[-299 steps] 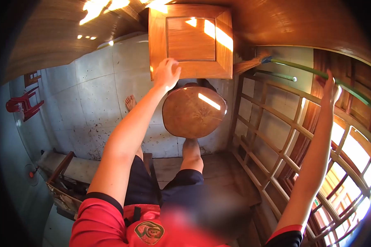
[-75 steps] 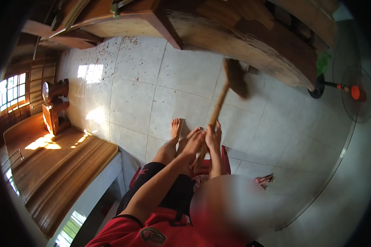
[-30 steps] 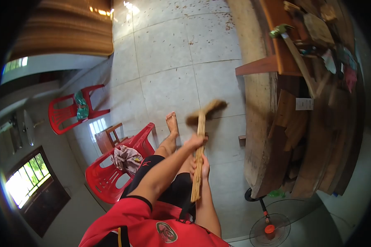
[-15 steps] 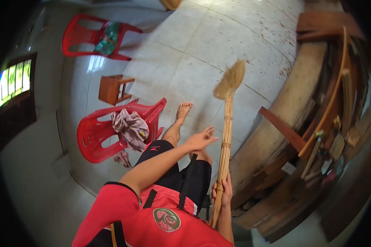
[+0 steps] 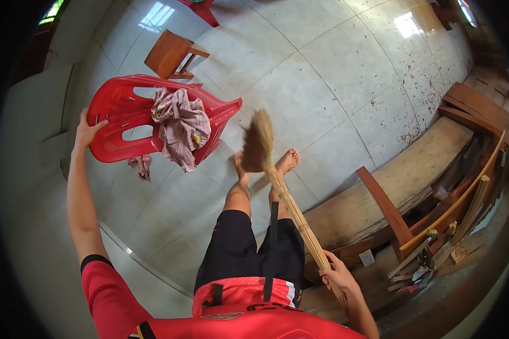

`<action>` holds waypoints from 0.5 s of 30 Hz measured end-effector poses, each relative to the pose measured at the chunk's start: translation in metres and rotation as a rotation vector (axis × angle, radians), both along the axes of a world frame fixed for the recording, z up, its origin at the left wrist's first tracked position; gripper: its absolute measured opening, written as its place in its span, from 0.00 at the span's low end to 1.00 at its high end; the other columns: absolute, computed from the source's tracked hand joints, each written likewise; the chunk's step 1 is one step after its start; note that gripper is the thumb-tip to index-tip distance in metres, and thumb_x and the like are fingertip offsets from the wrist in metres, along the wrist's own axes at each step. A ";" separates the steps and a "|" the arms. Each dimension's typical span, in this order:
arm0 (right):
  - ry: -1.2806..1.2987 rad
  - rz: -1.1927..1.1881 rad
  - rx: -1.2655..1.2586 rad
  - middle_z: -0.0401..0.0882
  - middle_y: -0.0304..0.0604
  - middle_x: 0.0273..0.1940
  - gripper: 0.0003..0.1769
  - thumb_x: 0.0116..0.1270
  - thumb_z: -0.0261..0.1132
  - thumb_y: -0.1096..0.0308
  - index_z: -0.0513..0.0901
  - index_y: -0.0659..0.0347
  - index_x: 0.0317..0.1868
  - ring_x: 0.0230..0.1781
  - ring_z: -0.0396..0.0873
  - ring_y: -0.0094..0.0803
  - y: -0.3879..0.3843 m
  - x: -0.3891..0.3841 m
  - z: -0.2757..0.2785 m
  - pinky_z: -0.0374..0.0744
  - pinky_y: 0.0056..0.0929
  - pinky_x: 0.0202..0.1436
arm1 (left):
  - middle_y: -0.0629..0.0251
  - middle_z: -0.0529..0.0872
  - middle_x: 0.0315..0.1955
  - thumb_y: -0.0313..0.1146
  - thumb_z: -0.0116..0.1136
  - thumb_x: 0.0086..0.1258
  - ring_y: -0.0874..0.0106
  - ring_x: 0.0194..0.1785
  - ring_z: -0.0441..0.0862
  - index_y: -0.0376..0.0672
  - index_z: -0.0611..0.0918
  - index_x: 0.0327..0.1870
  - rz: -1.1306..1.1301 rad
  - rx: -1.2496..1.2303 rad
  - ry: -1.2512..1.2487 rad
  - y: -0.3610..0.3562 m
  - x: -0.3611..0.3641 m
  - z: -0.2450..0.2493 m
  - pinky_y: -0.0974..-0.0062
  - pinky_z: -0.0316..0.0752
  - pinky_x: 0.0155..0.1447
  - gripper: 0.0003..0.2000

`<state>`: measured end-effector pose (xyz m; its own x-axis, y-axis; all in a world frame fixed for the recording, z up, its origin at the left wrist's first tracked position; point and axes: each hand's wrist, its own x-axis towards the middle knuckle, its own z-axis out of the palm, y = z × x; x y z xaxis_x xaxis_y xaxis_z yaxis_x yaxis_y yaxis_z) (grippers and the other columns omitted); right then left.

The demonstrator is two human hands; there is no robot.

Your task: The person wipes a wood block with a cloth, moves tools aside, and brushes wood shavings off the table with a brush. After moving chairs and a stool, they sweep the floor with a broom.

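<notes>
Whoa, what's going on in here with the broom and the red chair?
Someone's right hand is holding a straw broom, its bristles up near their feet. Their left hand is on the back of the red chair, which has a crumpled pink cloth on it. Little brown bits are scattered over the floor tiles.

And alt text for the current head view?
Right hand holds a straw broom; left hand grips a red plastic chair with a crumpled cloth on it. Small brown bits dot the tiled floor; timber lies at right.
</notes>
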<state>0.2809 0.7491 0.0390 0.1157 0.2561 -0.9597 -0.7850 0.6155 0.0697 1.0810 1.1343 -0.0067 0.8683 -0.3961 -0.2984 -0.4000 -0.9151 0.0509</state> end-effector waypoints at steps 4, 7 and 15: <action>-0.139 0.341 0.033 0.77 0.41 0.27 0.44 0.62 0.61 0.76 0.57 0.50 0.79 0.19 0.76 0.26 0.025 0.022 -0.013 0.77 0.28 0.18 | 0.41 0.84 0.51 0.55 0.54 0.75 0.45 0.59 0.80 0.38 0.66 0.71 0.048 0.239 -0.245 0.009 -0.047 0.012 0.53 0.75 0.59 0.33; -0.266 0.541 0.026 0.77 0.41 0.22 0.42 0.65 0.62 0.71 0.57 0.51 0.79 0.17 0.77 0.28 0.052 0.060 -0.040 0.79 0.29 0.19 | 0.41 0.84 0.51 0.53 0.53 0.77 0.44 0.57 0.81 0.38 0.68 0.69 0.082 0.170 -0.230 0.098 -0.063 0.004 0.53 0.75 0.56 0.30; -0.469 0.789 -0.154 0.82 0.44 0.27 0.31 0.69 0.67 0.64 0.70 0.57 0.71 0.17 0.78 0.28 0.156 0.167 -0.155 0.80 0.32 0.22 | 0.41 0.86 0.47 0.42 0.60 0.75 0.44 0.52 0.83 0.35 0.75 0.58 0.352 -0.023 -0.140 0.303 -0.202 0.025 0.54 0.76 0.54 0.21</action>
<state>0.4476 0.9054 -0.1163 0.3473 0.2993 -0.8887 -0.9073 -0.1322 -0.3991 0.8791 1.4370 0.0185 0.9843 -0.0716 -0.1614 -0.0660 -0.9970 0.0400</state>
